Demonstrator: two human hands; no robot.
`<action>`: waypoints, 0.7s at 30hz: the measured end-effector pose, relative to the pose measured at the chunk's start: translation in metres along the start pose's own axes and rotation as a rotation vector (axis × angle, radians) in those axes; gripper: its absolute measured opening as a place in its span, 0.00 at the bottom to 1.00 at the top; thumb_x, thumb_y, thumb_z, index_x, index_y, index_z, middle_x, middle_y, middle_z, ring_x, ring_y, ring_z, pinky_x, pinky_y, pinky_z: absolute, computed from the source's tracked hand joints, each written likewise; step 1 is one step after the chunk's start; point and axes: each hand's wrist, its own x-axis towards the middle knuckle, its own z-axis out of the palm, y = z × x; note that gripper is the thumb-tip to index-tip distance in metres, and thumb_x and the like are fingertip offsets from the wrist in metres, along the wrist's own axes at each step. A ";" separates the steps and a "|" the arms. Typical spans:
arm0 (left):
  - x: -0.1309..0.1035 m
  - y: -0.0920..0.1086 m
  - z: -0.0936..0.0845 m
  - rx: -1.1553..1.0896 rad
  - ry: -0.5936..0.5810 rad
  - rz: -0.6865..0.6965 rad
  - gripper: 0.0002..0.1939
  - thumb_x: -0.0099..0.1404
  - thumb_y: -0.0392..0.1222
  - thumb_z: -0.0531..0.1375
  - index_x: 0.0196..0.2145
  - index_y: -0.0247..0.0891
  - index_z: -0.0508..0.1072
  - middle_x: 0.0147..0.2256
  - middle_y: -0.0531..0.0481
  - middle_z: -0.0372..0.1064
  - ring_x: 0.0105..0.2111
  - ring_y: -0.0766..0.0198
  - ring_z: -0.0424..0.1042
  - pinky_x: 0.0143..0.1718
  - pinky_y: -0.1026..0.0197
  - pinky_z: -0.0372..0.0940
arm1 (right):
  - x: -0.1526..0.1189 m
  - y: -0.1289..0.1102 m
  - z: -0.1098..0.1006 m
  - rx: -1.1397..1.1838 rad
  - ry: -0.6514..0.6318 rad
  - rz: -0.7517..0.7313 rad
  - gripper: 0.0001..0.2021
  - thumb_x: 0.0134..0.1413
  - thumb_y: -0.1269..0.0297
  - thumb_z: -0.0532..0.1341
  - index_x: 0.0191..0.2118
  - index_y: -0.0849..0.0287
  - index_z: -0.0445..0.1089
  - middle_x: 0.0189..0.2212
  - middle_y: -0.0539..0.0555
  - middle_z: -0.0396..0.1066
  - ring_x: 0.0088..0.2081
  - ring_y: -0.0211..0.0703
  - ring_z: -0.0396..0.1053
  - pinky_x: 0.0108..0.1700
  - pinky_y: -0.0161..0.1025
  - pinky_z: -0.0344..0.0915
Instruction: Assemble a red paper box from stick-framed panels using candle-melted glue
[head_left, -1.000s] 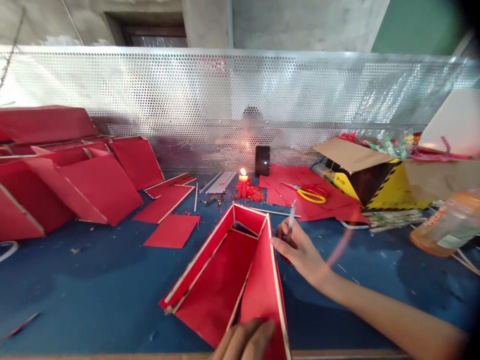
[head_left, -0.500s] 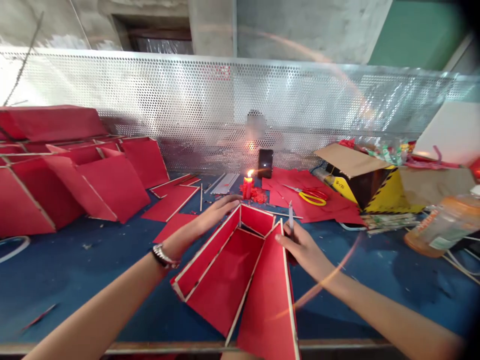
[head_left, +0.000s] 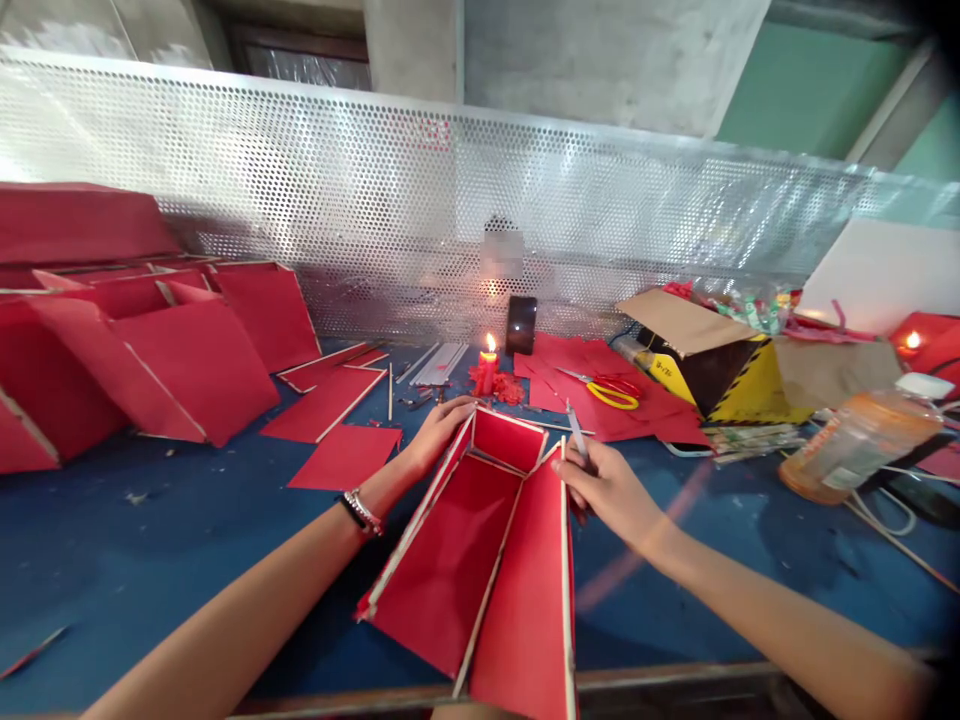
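Observation:
In the head view a red paper box (head_left: 442, 560) edged with pale wooden strips lies before me, its open top facing up and its near end over the table edge. My left hand (head_left: 442, 435) grips the box's far left corner, fingers curled over the outside. At the far right corner my right hand (head_left: 600, 485) pinches the right panel with the thumb. The same hand holds a craft knife (head_left: 576, 428), its blade pointing up and away. Just beyond the box, a lit red candle (head_left: 487, 373) stands in a heap of red wax.
Red boxes (head_left: 172, 360) are stacked at left, with loose red sheets (head_left: 345, 456) nearby. Yellow-handled scissors (head_left: 611, 393) lie on red paper beside a phone (head_left: 521, 325). At right are a yellow-black carton (head_left: 750, 380) and an orange-tinted bottle (head_left: 855, 445). A perforated metal panel (head_left: 360, 220) stands behind.
The box's left panel now looks steeper, and the right panel has shifted inward slightly. The knife leans more to the left. My view has turned a little, so the background sits further left.

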 end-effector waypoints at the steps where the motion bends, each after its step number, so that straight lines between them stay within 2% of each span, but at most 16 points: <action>1: -0.001 0.001 0.002 -0.022 0.007 -0.004 0.20 0.53 0.53 0.58 0.36 0.33 0.74 0.35 0.46 0.74 0.37 0.57 0.71 0.41 0.60 0.62 | 0.001 0.000 -0.001 -0.008 0.003 -0.002 0.15 0.52 0.60 0.55 0.24 0.54 0.46 0.11 0.40 0.53 0.13 0.32 0.53 0.16 0.31 0.53; 4: -0.005 0.004 0.007 -0.080 0.029 -0.022 0.18 0.52 0.52 0.60 0.33 0.34 0.74 0.32 0.48 0.73 0.35 0.59 0.70 0.41 0.60 0.60 | 0.003 -0.002 -0.005 -0.039 0.026 0.000 0.15 0.51 0.60 0.56 0.23 0.54 0.47 0.12 0.40 0.52 0.13 0.32 0.54 0.16 0.31 0.54; 9: -0.014 0.009 0.009 -0.121 0.028 -0.042 0.14 0.54 0.51 0.60 0.30 0.36 0.72 0.27 0.52 0.69 0.29 0.64 0.67 0.35 0.63 0.59 | 0.005 -0.006 -0.008 -0.113 0.065 -0.035 0.16 0.50 0.62 0.56 0.20 0.55 0.46 0.12 0.41 0.49 0.14 0.30 0.49 0.17 0.31 0.50; 14: -0.024 0.014 0.015 -0.098 0.063 0.007 0.12 0.56 0.49 0.59 0.29 0.36 0.70 0.27 0.54 0.66 0.29 0.67 0.64 0.33 0.66 0.58 | 0.004 -0.009 -0.009 -0.153 0.065 -0.034 0.15 0.49 0.63 0.55 0.20 0.55 0.46 0.12 0.41 0.49 0.15 0.30 0.50 0.18 0.31 0.49; 21: -0.032 0.021 0.018 -0.166 0.010 -0.005 0.11 0.56 0.48 0.59 0.29 0.38 0.69 0.28 0.54 0.67 0.28 0.67 0.65 0.32 0.66 0.59 | 0.001 -0.014 -0.011 -0.181 0.047 -0.056 0.15 0.51 0.63 0.54 0.20 0.55 0.48 0.11 0.42 0.51 0.14 0.30 0.51 0.17 0.31 0.49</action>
